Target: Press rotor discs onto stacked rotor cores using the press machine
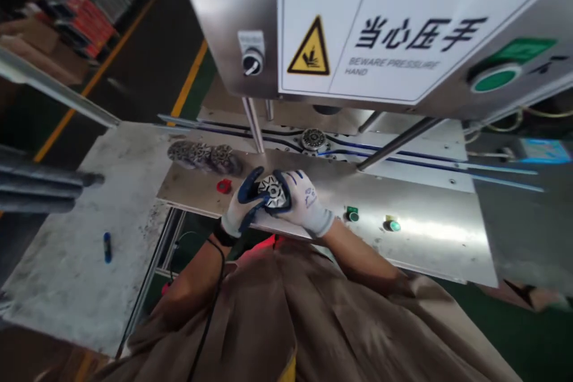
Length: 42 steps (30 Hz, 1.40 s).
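Observation:
Both my gloved hands grip one round, finned metal part (272,190) just above the front of the steel bench. My left hand (245,206), in a white glove with blue fingers, wraps its left side. On the right side, my right hand (303,200) is closed round it in a matching glove. Beyond my hands, a similar round metal part (313,139) sits in the fixture under the press. A cluster of finned metal parts (206,157) lies at the bench's left, with a small red object (224,185) between it and my left hand.
The press housing (228,18) with its warning label overhangs the bench (425,233), carried on metal posts (398,143). Two green buttons (353,216) are set into the bench at the right. To the left, a blue marker-like object (107,247) lies on a pale side table (76,286).

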### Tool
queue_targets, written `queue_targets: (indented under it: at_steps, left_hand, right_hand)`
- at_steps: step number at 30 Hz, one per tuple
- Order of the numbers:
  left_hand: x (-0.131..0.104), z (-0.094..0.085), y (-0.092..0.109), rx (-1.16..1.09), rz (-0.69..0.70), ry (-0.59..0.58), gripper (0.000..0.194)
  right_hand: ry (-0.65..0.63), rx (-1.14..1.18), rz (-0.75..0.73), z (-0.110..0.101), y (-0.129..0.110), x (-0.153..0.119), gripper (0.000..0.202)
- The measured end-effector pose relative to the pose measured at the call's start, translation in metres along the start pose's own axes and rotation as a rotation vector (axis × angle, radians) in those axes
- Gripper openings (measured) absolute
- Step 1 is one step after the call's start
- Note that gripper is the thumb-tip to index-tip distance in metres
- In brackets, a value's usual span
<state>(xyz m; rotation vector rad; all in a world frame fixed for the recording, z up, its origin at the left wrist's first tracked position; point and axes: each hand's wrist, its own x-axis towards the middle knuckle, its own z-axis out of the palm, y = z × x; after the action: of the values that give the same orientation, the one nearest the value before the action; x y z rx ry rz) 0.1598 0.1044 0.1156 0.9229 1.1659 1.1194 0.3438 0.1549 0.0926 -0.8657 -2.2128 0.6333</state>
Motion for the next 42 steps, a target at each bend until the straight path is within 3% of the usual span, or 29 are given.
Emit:
queue_targets:
  at_steps: [3, 5, 7, 9, 12, 15, 17, 21, 26, 28, 31, 33, 39, 42]
  left_hand:
    - [0.016, -0.003, 0.008, 0.067, -0.121, -0.232, 0.089]
    - [0.025, -0.009, 0.006, 0.107, -0.156, -0.248, 0.083]
    - [0.028, -0.021, -0.001, 0.139, -0.164, -0.115, 0.084]
    - [0.024, -0.042, -0.009, 0.248, -0.103, 0.083, 0.086]
    - [0.006, -0.082, -0.021, 0.652, 0.057, 0.283, 0.072]
    - [-0.009, -0.111, -0.030, 0.963, 0.157, 0.207, 0.054]
    - [-0.012, -0.119, -0.035, 1.037, 0.217, 0.113, 0.048]
    - [-0.007, -0.117, -0.042, 1.170, 0.268, 0.076, 0.045]
    - [-0.003, -0.115, -0.044, 1.258, 0.324, 0.047, 0.052]
    - [-0.003, -0.115, -0.042, 1.279, 0.336, 0.053, 0.052]
    - [-0.005, -0.114, -0.037, 1.289, 0.340, 0.040, 0.054]
    - [-0.007, -0.113, -0.033, 1.281, 0.348, 0.028, 0.055]
    - [-0.017, -0.101, -0.036, 1.248, 0.424, 0.040, 0.054]
    - [-0.016, -0.087, -0.045, 1.268, 0.508, 0.003, 0.050]
  right_hand:
    - [-0.158, 0.140, -0.218, -0.011, 0.014, -0.010, 0.090]
    - [-0.163, 0.180, -0.208, -0.011, 0.026, -0.010, 0.086]
    - [-0.064, 0.098, -0.014, -0.010, 0.044, -0.001, 0.083]
    - [0.120, -0.067, 0.292, -0.013, 0.072, 0.018, 0.084]
    - [0.331, -0.241, 0.692, -0.020, 0.119, 0.054, 0.087]
    - [0.356, -0.232, 0.765, -0.022, 0.153, 0.081, 0.086]
    - [0.358, -0.227, 0.735, -0.018, 0.162, 0.090, 0.087]
    - [0.388, -0.284, 0.767, 0.002, 0.157, 0.095, 0.088]
    - [0.483, -0.348, 1.077, 0.013, 0.145, 0.106, 0.096]
    - [0.368, -0.343, 1.074, 0.002, 0.143, 0.112, 0.103]
    - [0.099, -0.338, 1.002, -0.024, 0.134, 0.114, 0.116]
    - [0.027, -0.331, 0.955, -0.034, 0.119, 0.103, 0.118]
    - [0.275, -0.290, 0.645, -0.018, 0.060, 0.002, 0.094]
    - [0.259, -0.331, 0.583, -0.018, 0.056, -0.011, 0.086]
